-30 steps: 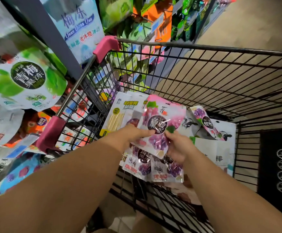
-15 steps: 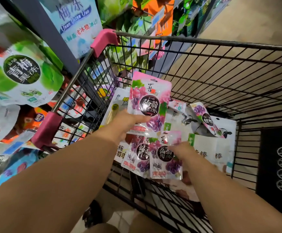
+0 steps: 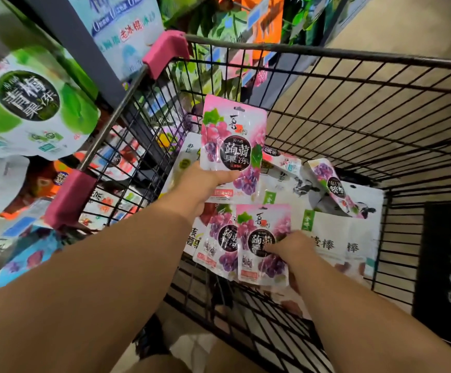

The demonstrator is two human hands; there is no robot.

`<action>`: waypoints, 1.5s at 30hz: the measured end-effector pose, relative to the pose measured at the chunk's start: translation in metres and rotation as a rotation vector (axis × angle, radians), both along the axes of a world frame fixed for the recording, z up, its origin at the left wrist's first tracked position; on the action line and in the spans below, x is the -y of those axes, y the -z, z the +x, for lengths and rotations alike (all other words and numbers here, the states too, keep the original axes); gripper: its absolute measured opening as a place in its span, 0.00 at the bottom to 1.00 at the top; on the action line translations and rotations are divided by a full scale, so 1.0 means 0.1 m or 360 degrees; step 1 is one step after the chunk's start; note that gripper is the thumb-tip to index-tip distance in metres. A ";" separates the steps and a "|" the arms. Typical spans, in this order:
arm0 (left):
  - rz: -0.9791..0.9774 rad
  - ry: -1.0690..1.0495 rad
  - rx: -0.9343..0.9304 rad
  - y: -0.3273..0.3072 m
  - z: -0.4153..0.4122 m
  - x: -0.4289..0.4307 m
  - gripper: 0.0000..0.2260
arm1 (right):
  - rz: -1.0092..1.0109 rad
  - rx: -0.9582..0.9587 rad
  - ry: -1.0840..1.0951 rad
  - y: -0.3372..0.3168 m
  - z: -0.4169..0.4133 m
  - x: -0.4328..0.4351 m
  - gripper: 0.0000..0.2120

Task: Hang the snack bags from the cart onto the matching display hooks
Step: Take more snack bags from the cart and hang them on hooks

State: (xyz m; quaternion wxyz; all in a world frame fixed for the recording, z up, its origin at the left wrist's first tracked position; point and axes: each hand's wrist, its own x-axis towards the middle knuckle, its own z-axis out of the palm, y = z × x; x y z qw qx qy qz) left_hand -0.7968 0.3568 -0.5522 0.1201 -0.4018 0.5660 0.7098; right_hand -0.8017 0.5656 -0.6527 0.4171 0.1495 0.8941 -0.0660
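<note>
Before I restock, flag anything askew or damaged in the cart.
One grape bag at the right of the cart leans tilted and upside down against the white bags. No tear or spill shows.

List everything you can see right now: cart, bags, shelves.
cart: one, black wire with pink corners, centre.
raised grape bag: one, pink-purple, above the cart.
front grape bag: one, pink-purple, in the cart.
other grape bags: two, pink-purple, in the cart.
white bags: several, white, in the cart.
green bag: one, green-white, display, left.
blue bag: one, pale blue, display, top.
left hand: grips raised grape bag.
right hand: pinches front grape bag.
</note>
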 end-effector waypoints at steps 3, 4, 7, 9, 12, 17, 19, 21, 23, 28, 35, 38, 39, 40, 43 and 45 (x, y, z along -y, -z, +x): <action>0.0011 -0.0059 -0.0031 0.07 0.04 0.03 0.27 | 0.0009 0.0056 -0.0221 -0.08 0.00 -0.05 0.28; -0.0017 -0.0076 -0.0038 0.08 0.06 0.03 0.31 | 0.0010 0.0066 -0.0314 -0.13 0.00 -0.05 0.26; -0.0056 -0.0145 0.0002 0.09 0.12 0.06 0.48 | -0.0093 0.0054 -0.0387 -0.25 -0.01 -0.01 0.18; -0.0088 -0.0171 -0.0012 0.02 0.16 0.09 0.52 | -0.0477 -0.0018 -0.0070 -0.35 -0.06 -0.02 0.07; -0.0174 -0.0219 -0.0085 -0.14 0.21 0.14 0.46 | -0.0969 -0.0237 0.0382 -0.66 -0.23 -0.03 0.05; -0.0319 -0.0206 -0.0176 -0.60 0.28 0.26 0.33 | -0.1668 -0.0578 0.0888 -1.45 -0.56 0.05 0.07; -0.0350 -0.0216 -0.0251 -0.84 0.31 0.31 0.21 | -0.1955 -0.0584 0.0992 -1.79 -0.60 0.09 0.06; -0.0374 -0.0224 -0.0326 -1.02 0.34 0.34 0.13 | -0.2194 -0.0524 0.0967 -2.10 -0.60 0.16 0.08; -0.0414 -0.0193 -0.0399 -1.22 0.36 0.32 0.12 | -0.2397 -0.0443 0.0859 -2.40 -0.55 0.30 0.09; -0.0388 -0.0104 -0.0521 -1.78 0.44 0.25 0.11 | -0.2509 -0.0349 0.0679 -2.89 -0.39 0.73 0.05; -0.0461 -0.0228 -0.0755 -2.30 0.82 0.34 0.19 | -0.2587 -0.0178 0.0431 -3.28 -0.19 1.10 0.13; -0.0567 -0.0267 -0.0822 -2.45 0.95 0.39 0.15 | -0.2584 -0.0154 0.0263 -3.39 -0.10 1.24 0.21; -0.0588 -0.0280 -0.0810 -2.52 1.00 0.39 0.16 | -0.2597 -0.0176 0.0214 -3.42 -0.09 1.29 0.20; -0.0606 -0.0280 -0.0794 -2.60 1.04 0.40 0.19 | -0.2604 -0.0224 0.0173 -3.47 -0.07 1.34 0.17; -0.0587 -0.0400 -0.0772 -2.88 1.15 0.49 0.27 | -0.2637 -0.0384 0.0034 -3.60 -0.03 1.50 0.08; -0.0534 -0.0548 -0.0847 -3.03 1.22 0.63 0.26 | -0.2668 -0.0422 -0.0027 -3.69 0.02 1.63 0.07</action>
